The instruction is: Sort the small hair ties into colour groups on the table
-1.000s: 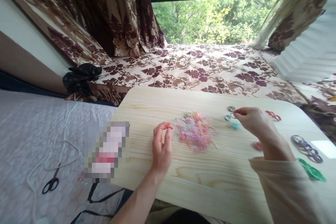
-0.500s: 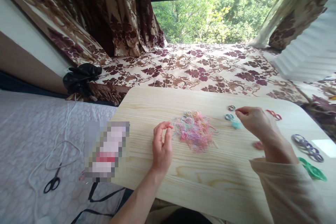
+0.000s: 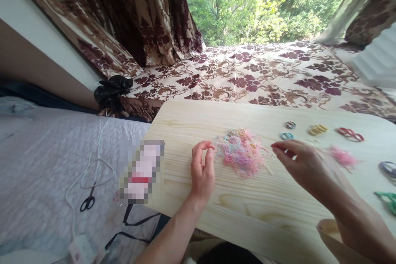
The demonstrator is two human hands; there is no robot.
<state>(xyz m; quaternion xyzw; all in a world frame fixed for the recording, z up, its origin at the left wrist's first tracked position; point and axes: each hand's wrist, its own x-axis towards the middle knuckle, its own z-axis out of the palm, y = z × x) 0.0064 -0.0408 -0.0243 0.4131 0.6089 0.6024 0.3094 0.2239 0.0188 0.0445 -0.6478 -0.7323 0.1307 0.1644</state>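
Note:
A loose heap of small elastic bands (image 3: 243, 154), mostly pink and lilac with some yellow and blue, lies on the pale wooden table (image 3: 173, 128). At its left edge, my left hand (image 3: 202, 169) curls its fingers with the thumb close to the fingertips. Whatever may be between them is too small to make out. My right hand (image 3: 298, 163) hovers just right of the heap, thumb and forefinger pinched together; their contents cannot be made out. Beyond it lie teal bands (image 3: 287, 136), dark multicoloured bands (image 3: 291, 125), yellow bands (image 3: 318, 129) and red bands (image 3: 350, 134).
A pink clump of bands (image 3: 343, 156), purple rings (image 3: 388, 168) and green bands (image 3: 386, 200) are on the right. A blurred-out object (image 3: 142, 173) overlaps the table's left edge. Black scissors (image 3: 88, 203) and a white cable (image 3: 89, 165) rest on the bed.
My right hand has come left and down from the sorted bands toward the heap, uncovering the yellow bands and pink clump. The left hand keeps its pose; the view has swung left.

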